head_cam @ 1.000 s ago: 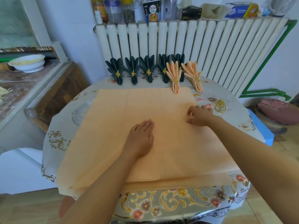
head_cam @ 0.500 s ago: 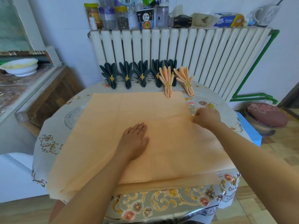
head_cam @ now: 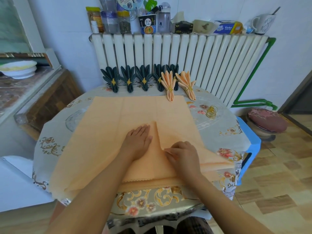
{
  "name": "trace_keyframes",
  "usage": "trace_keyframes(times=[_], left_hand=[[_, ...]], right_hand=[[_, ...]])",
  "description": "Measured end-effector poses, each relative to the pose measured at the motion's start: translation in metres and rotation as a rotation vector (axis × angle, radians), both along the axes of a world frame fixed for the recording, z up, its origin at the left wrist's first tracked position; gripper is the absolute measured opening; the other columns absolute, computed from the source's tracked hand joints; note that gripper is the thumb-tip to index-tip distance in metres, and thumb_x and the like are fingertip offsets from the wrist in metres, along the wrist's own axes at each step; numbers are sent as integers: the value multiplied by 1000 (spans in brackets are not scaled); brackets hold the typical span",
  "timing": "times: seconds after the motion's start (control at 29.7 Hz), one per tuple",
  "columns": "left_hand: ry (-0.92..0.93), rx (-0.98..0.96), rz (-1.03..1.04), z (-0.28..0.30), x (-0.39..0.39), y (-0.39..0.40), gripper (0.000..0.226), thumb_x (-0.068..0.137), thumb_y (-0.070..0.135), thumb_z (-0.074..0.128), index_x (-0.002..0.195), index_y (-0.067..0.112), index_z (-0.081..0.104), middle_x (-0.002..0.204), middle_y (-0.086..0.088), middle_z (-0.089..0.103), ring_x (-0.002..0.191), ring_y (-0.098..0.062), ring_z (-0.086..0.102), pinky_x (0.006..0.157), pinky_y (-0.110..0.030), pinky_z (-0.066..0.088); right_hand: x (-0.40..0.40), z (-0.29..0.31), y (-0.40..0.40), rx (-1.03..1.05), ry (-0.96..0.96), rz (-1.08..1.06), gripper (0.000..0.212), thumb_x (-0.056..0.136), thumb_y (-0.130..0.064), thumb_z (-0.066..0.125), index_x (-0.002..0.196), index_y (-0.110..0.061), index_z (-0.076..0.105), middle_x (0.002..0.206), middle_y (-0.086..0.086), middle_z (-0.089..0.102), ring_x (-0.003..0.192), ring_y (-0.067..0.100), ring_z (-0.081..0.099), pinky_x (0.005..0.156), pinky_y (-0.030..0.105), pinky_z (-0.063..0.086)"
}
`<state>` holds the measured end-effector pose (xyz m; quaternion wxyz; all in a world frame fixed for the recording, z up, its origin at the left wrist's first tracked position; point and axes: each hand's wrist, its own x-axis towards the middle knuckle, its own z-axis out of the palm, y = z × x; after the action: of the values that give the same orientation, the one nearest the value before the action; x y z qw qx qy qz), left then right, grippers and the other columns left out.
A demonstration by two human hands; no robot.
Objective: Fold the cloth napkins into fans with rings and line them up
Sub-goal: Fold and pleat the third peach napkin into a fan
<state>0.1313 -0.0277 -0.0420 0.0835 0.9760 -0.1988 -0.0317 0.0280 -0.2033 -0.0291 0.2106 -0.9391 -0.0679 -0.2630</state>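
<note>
A large peach cloth napkin [head_cam: 108,132] lies spread over the round table. My left hand [head_cam: 137,142] lies flat on its middle, fingers straight. My right hand [head_cam: 183,153] pinches the napkin's right part, which is pulled leftward into a raised fold beside my left hand. Along the table's far edge stands a row of finished fans with gold rings: several dark green ones [head_cam: 129,78] and two peach ones [head_cam: 168,83]. Loose gold rings [head_cam: 211,111] lie on the table at the right.
The table [head_cam: 224,122] has a floral plastic cover and sits against a white radiator [head_cam: 194,56] topped with bottles and boxes. A blue stool [head_cam: 249,146] and a cushioned stool [head_cam: 266,120] stand at the right. A counter with a bowl [head_cam: 18,69] is at the left.
My right hand has dragged the napkin's right edge inward and toward me, raising a fold next to my left hand. My left hand stayed flat on the cloth.
</note>
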Motion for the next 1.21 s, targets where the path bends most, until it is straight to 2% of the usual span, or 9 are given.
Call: trace_keyframes(times=[0.17,0.34,0.54,0.64,0.77,0.94,1.04,1.11,1.21], left_hand=[[12,-26,-5,-2,2,2,59,101,48,14,153,23,0,161,4,8,147,-9,4,118,-32,3],[13,-2,-25,-2,2,1,65,98,57,15,153,29,-5,161,2,5,148,-12,2,118,-35,3],[15,56,-44,-4,4,2,74,91,70,21,151,37,-6,161,1,-1,148,-14,-2,118,-37,3],[13,67,-46,-6,5,2,76,89,72,23,151,38,-7,161,0,-3,148,-14,-3,118,-38,2],[19,67,-41,-6,6,1,76,90,71,24,151,38,-6,161,1,-3,148,-14,-3,118,-38,2],[26,67,-26,-6,8,1,76,90,70,25,151,37,-6,161,2,-4,148,-13,-3,118,-37,2],[25,63,-26,-6,7,0,77,90,71,26,151,37,-6,161,2,-4,148,-13,-3,118,-37,2],[28,63,-27,-6,6,0,77,90,71,26,151,36,-6,161,2,-4,148,-13,-3,118,-38,2],[28,59,-31,-4,6,0,79,89,71,27,151,35,-7,161,1,-4,148,-13,-3,118,-38,3]], right_hand=[[-13,-13,21,104,77,83,30,78,-39,53,78,-22,78,81,-3,74,78,21,69,74,34,55],[-23,-27,21,95,148,88,35,83,-43,50,92,-22,77,97,-1,74,99,21,67,92,32,43],[-31,-29,18,-35,174,151,37,89,-41,44,108,-24,71,115,1,68,115,22,60,104,40,33],[-36,-27,19,-113,185,198,46,99,-46,29,122,-25,63,126,1,62,124,22,53,107,43,30],[-39,-29,20,-226,255,204,51,101,-45,14,132,-33,53,136,-2,54,130,19,45,113,32,27],[-37,-28,20,-250,317,227,53,102,-43,11,137,-28,47,141,0,48,134,20,40,110,32,15],[-38,-27,19,-162,309,318,59,99,-49,8,144,-24,38,147,-4,39,141,14,27,115,25,7],[-40,-24,20,-36,307,366,56,98,-51,17,142,-26,41,143,-7,46,138,8,31,114,21,15],[-43,-18,20,65,218,395,38,96,-37,40,128,-26,58,119,-8,64,115,8,51,98,18,35]])
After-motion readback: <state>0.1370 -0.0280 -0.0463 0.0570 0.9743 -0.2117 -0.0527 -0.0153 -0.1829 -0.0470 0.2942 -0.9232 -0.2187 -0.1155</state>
